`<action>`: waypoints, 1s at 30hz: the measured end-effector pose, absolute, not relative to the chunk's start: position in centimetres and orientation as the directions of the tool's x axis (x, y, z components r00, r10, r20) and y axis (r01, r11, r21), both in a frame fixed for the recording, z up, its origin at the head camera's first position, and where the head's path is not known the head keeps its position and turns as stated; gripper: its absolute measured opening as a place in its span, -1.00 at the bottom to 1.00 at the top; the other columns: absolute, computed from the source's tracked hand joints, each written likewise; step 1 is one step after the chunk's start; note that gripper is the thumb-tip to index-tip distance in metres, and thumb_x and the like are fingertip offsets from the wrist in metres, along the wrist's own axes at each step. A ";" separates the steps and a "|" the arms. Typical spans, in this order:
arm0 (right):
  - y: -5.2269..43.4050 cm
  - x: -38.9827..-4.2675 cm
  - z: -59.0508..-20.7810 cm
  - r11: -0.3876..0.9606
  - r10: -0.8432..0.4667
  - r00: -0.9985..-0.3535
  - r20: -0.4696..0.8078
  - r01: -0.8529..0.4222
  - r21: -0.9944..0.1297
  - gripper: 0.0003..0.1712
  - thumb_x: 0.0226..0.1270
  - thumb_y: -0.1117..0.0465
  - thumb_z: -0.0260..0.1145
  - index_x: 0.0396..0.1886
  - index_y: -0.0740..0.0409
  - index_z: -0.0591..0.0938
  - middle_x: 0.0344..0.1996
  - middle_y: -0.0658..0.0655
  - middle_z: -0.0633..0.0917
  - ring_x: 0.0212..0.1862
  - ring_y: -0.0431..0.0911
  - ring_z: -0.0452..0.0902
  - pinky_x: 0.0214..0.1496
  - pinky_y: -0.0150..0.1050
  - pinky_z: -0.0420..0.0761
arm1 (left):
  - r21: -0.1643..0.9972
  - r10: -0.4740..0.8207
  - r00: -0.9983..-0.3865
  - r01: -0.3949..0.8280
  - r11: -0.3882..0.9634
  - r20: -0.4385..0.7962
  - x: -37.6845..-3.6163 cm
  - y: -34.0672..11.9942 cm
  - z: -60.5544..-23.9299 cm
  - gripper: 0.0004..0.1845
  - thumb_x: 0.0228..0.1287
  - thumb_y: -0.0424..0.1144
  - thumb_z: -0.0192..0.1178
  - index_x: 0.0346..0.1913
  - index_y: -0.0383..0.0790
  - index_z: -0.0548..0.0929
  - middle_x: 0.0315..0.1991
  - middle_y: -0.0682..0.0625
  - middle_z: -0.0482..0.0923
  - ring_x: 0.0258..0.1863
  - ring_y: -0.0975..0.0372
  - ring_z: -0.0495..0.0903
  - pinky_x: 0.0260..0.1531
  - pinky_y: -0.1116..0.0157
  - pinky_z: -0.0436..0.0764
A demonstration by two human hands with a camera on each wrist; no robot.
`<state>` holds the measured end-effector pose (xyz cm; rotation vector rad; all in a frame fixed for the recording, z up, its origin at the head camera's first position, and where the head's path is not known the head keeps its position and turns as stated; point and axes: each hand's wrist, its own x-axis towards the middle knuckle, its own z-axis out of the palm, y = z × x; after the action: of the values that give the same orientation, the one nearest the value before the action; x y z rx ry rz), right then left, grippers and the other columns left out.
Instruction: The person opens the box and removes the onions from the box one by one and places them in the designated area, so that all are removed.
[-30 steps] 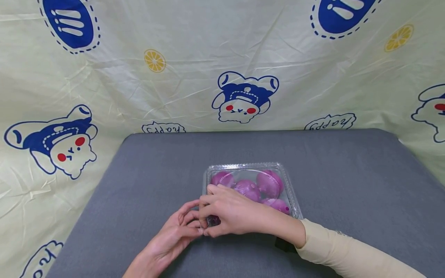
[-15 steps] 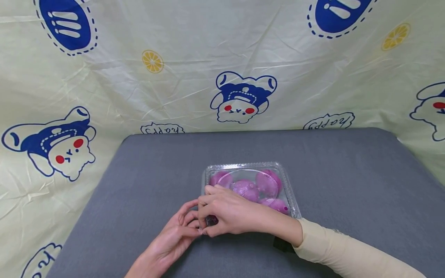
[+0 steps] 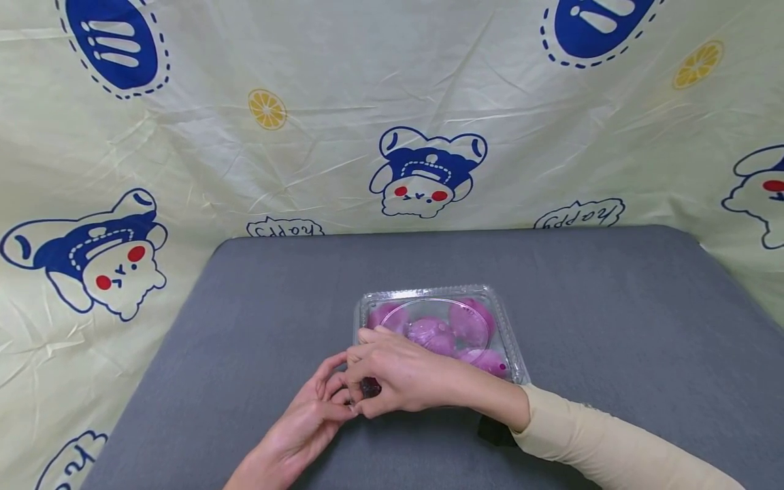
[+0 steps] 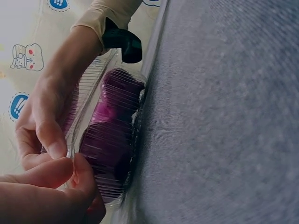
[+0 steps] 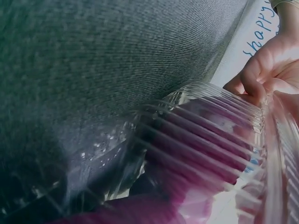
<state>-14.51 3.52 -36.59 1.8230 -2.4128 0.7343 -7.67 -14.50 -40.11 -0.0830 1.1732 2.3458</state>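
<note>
A clear plastic clamshell box [image 3: 422, 294] with ribbed walls sits on the grey table. Several round purple things [image 3: 432, 335] show through its lid. At the near left corner, both hands meet on the rim. My left hand [image 3: 303, 416] pinches the rim there between thumb and finger; the left wrist view shows this pinch at the seam [image 4: 70, 144]. My right hand [image 3: 410, 378] reaches across the box's near side and grips the same corner, its thumb and fingers curled beside the left fingertips. The right hand hides the box's near left part.
The grey cloth-covered table [image 3: 294, 292] extends around the box on every side. Behind it hangs a pale curtain [image 3: 331, 163] with blue cartoon prints. A black device [image 3: 497, 432] is worn under the right wrist, by the beige sleeve [image 3: 588, 429].
Both hands stay at the same corner with nearly the same hold. The whole view shifts slightly; the box and hands appear a little further left.
</note>
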 end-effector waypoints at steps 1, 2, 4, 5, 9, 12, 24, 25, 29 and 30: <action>3.5 -14.5 -36.6 0.200 -0.901 -0.314 0.301 -0.914 -0.353 -0.81 -0.12 0.08 0.43 -0.62 -0.27 0.54 -0.57 -0.27 0.43 -0.39 -0.33 0.13 -0.31 -0.45 0.13 | 0.731 0.414 -0.867 -0.471 -0.494 -0.279 -7.7 -14.5 -40.1 -0.09 -0.05 -0.80 -0.02 0.39 -0.20 -0.02 -0.09 -0.05 0.41 -0.22 0.22 0.47 -0.15 0.35 0.47; 3.5 -14.5 -36.6 0.199 -0.900 -0.313 0.302 -0.914 -0.355 -0.81 -0.12 0.08 0.43 -0.62 -0.26 0.53 -0.57 -0.27 0.44 -0.39 -0.33 0.12 -0.31 -0.46 0.13 | 0.729 0.411 -0.866 -0.474 -0.494 -0.284 -7.6 -14.5 -40.1 -0.09 -0.05 -0.80 -0.02 0.39 -0.19 -0.01 -0.08 -0.06 0.41 -0.22 0.22 0.47 -0.15 0.35 0.47; 3.4 -14.5 -36.6 0.193 -0.899 -0.309 0.310 -0.915 -0.353 -0.81 -0.12 0.08 0.43 -0.62 -0.26 0.55 -0.57 -0.26 0.45 -0.39 -0.33 0.13 -0.31 -0.45 0.13 | 0.727 0.410 -0.865 -0.476 -0.494 -0.289 -7.6 -14.6 -40.0 -0.09 -0.04 -0.79 -0.02 0.39 -0.20 -0.01 -0.07 -0.08 0.40 -0.21 0.20 0.47 -0.12 0.33 0.47; 3.4 -14.5 -36.6 0.192 -0.898 -0.307 0.316 -0.918 -0.348 -0.82 -0.13 0.07 0.44 -0.62 -0.27 0.56 -0.56 -0.27 0.45 -0.39 -0.32 0.13 -0.31 -0.44 0.13 | 0.726 0.407 -0.865 -0.478 -0.494 -0.293 -7.6 -14.6 -40.0 -0.11 -0.03 -0.78 -0.01 0.39 -0.20 0.00 -0.07 -0.08 0.41 -0.20 0.20 0.46 -0.12 0.32 0.46; 3.4 -14.6 -36.5 0.193 -0.889 -0.307 0.341 -0.925 -0.327 -0.83 -0.16 0.07 0.47 -0.61 -0.30 0.60 -0.55 -0.30 0.45 -0.39 -0.31 0.13 -0.33 -0.43 0.13 | 0.721 0.393 -0.867 -0.482 -0.498 -0.308 -7.7 -14.5 -39.8 -0.15 -0.02 -0.76 -0.01 0.37 -0.23 0.03 -0.11 -0.08 0.44 -0.16 0.17 0.48 -0.09 0.30 0.45; 3.4 -14.6 -36.4 0.197 -0.882 -0.308 0.356 -0.929 -0.314 -0.83 -0.18 0.07 0.48 -0.63 -0.30 0.62 -0.55 -0.30 0.45 -0.39 -0.32 0.13 -0.33 -0.44 0.13 | 0.721 0.384 -0.867 -0.483 -0.497 -0.317 -7.8 -14.5 -39.8 -0.17 -0.03 -0.76 -0.02 0.36 -0.25 0.05 -0.13 -0.08 0.46 -0.12 0.16 0.48 -0.07 0.29 0.44; 3.0 -14.3 -35.6 0.177 -0.869 -0.199 0.452 -0.980 -0.089 -0.90 -0.04 0.13 0.37 -0.55 -0.18 0.59 -0.48 -0.22 0.43 -0.16 -0.27 0.30 -0.16 -0.41 0.24 | 0.724 0.330 -0.888 -0.453 -0.520 -0.319 -8.1 -14.6 -39.7 -0.22 -0.02 -0.76 -0.02 0.33 -0.37 0.09 -0.11 -0.08 0.47 -0.14 0.18 0.42 -0.08 0.28 0.44; 3.0 -14.3 -35.6 0.174 -0.870 -0.192 0.454 -0.981 -0.083 -0.90 -0.04 0.14 0.36 -0.55 -0.17 0.59 -0.49 -0.21 0.42 -0.16 -0.27 0.32 -0.11 -0.40 0.26 | 0.725 0.330 -0.889 -0.451 -0.521 -0.316 -8.2 -14.6 -39.7 -0.22 -0.03 -0.76 -0.02 0.33 -0.37 0.09 -0.10 -0.08 0.48 -0.13 0.18 0.43 -0.07 0.28 0.44; 2.9 -14.2 -35.6 0.157 -0.870 -0.181 0.458 -0.983 -0.091 -0.89 -0.03 0.18 0.34 -0.56 -0.14 0.57 -0.50 -0.19 0.40 -0.27 -0.29 0.32 0.05 -0.39 0.29 | 0.718 0.333 -0.890 -0.450 -0.531 -0.312 -8.2 -14.7 -39.8 -0.22 -0.03 -0.75 -0.02 0.33 -0.38 0.09 -0.02 -0.11 0.47 -0.10 0.18 0.44 -0.02 0.27 0.44; 2.9 -14.2 -35.6 0.151 -0.870 -0.179 0.459 -0.984 -0.097 -0.90 -0.02 0.19 0.33 -0.55 -0.13 0.57 -0.50 -0.19 0.41 -0.28 -0.29 0.32 0.09 -0.39 0.29 | 0.713 0.335 -0.890 -0.451 -0.537 -0.311 -8.2 -14.7 -39.8 -0.23 -0.03 -0.75 -0.02 0.33 -0.38 0.08 0.00 -0.12 0.46 -0.09 0.18 0.44 -0.01 0.26 0.44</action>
<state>-14.16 2.92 -35.59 1.7913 -2.1381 0.5463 -8.24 -14.69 -39.77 -0.1880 1.1741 2.4106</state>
